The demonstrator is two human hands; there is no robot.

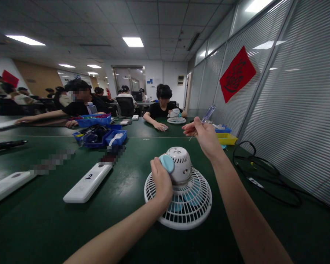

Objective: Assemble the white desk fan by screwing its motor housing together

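A small white fan (pixel 181 198) lies face down on the green table (pixel 38 220), its round grille flat and its motor housing (pixel 181 163) pointing up. My left hand (pixel 161 181) is closed around the side of the housing, next to a light blue round part (pixel 167 163). My right hand (pixel 205 135) is raised above and behind the fan, shut on a screwdriver (pixel 207 114) with a clear handle, held in a pinch.
A white power strip marked 2 (pixel 88 182) lies left of the fan. Blue bins (pixel 103 136) stand further back, a yellow tray (pixel 227 138) and a blue one to the right. Black cables (pixel 264 176) loop by the glass wall. Other people sit across the table; one has a similar fan (pixel 176 116).
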